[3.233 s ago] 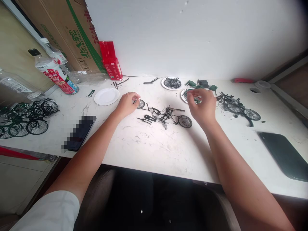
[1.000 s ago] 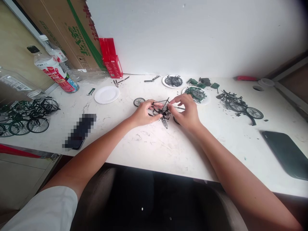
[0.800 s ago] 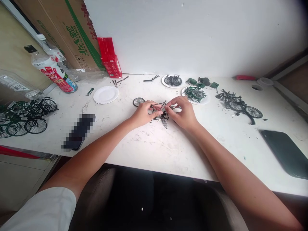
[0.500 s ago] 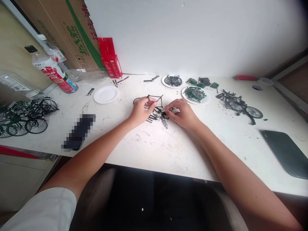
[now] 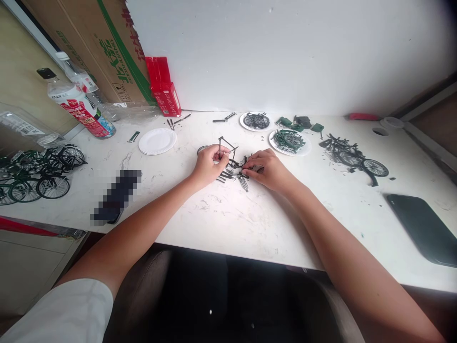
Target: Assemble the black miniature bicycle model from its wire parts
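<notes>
The miniature bicycle frame [image 5: 227, 143], with no wheels visible on it, is held up over the worktop [image 5: 214, 224], pinched by the left hand [image 5: 210, 163]. The right hand's [image 5: 266, 169] fingertips are among loose parts [image 5: 243, 184], seemingly yet to be fitted; whether they grip one I cannot tell. Assembled-looking bicycles [image 5: 53, 186] lie far left.

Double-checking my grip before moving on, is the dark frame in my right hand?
No, the left hand holds the dark frame, while the right hand is at the loose parts.
</notes>
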### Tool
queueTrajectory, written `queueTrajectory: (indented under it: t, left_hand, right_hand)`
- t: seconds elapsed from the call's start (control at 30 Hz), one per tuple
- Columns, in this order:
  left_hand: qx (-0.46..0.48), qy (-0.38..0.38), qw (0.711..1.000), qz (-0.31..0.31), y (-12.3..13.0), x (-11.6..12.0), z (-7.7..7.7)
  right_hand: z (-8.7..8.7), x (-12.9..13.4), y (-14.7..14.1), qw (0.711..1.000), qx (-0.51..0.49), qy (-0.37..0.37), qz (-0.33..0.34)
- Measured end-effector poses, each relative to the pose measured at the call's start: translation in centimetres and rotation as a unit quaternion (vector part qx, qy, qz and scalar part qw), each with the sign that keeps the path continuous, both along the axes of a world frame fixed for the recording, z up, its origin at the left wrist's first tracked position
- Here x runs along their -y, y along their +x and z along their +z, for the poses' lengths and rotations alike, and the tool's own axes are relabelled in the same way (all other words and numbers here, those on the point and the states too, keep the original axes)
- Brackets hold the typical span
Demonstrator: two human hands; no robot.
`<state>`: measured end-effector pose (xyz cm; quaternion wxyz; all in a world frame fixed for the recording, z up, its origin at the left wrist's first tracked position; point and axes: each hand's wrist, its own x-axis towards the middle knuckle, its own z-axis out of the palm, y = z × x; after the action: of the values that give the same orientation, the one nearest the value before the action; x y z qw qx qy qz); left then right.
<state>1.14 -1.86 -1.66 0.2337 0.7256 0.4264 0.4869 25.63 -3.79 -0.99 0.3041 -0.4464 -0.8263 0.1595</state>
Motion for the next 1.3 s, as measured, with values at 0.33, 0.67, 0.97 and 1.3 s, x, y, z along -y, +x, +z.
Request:
queueTrajectory:
  t: [0.33, 0.67, 0.97, 1.3]
  left_hand:
    - [0.008, -0.006, 1.0, 0.001, 0.0, 0.1, 0.4]
    - [0.21, -0.276, 0.935, -0.072, 0.8, 0.3, 1.0]
    - [0.19, -0.289, 0.926, -0.153, 1.2, 1.6, 1.9]
    - [0.146, -0.224, 0.951, -0.152, 1.2, 1.2, 0.7]
  right_hand:
    - [0.1, 0.2, -0.8, 0.998, 0.041, 0.034, -0.022]
    - [1.9, 1.5, -1.6, 0.993, -0.104, 0.01, -0.051]
    - [1.5, 1.6, -1.9, 0.992, -0.114, 0.007, -0.058]
    - [1.5, 1.6, -1.9, 0.989, -0.137, 0.014, -0.053]
